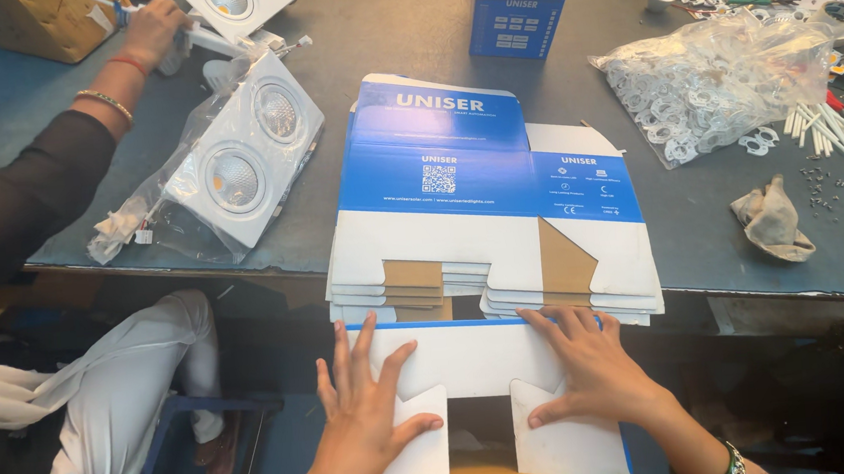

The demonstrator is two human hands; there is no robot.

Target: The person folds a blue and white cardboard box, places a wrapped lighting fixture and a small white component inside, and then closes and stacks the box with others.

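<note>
Grey worktable [406,28] | left hand [361,422], right hand [592,359] spread flat on carton blank [472,358] | flat-carton stack [485,202] behind

Landmark: stack of flat blue-and-white cartons [485,202] at the table's near edge. Just below it, one flat white carton blank [474,383]. Beyond it, two stacked blue boxes [521,3]. Far left beyond it, brown cardboard box [44,24].

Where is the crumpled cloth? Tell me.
The crumpled cloth lies on the right of the grey table, just below the clear bag of white rings.
</note>
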